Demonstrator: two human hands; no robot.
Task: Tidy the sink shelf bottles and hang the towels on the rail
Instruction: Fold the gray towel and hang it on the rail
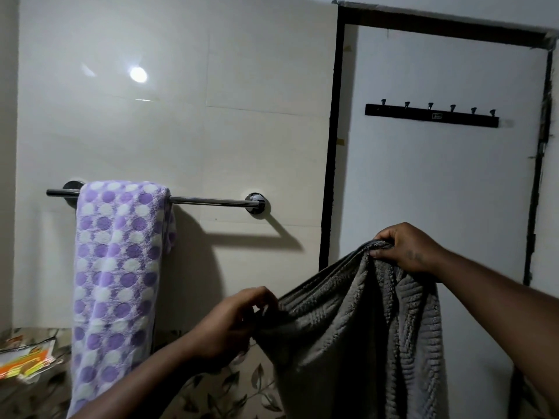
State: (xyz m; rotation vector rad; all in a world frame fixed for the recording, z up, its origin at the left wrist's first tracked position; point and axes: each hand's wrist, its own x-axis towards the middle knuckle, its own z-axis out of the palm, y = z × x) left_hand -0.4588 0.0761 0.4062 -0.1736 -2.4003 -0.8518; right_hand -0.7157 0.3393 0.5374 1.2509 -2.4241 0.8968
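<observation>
Left hand [236, 325], right hand [405, 249] each pinch grey towel [363, 328] edge, likely spreading it for draping. Rail [208, 201] at 10 o'clock; bare span 3 o'clock of dotted towel [118, 252].

Grey towel [357, 328] runs off the bottom edge, hem unseen; its top edge is bunched out of sight inside left grip [230, 322] and right grip [405, 249]. Dotted towel [118, 267] hides the left stretch of the rail [208, 201] and most of the left bracket [71, 187], its foot lost behind the left forearm [145, 385]. Packets [27, 358] at the left edge are cropped and blurred; the hook rack [393, 111] label is too small to read, possibly a brand mark.
</observation>
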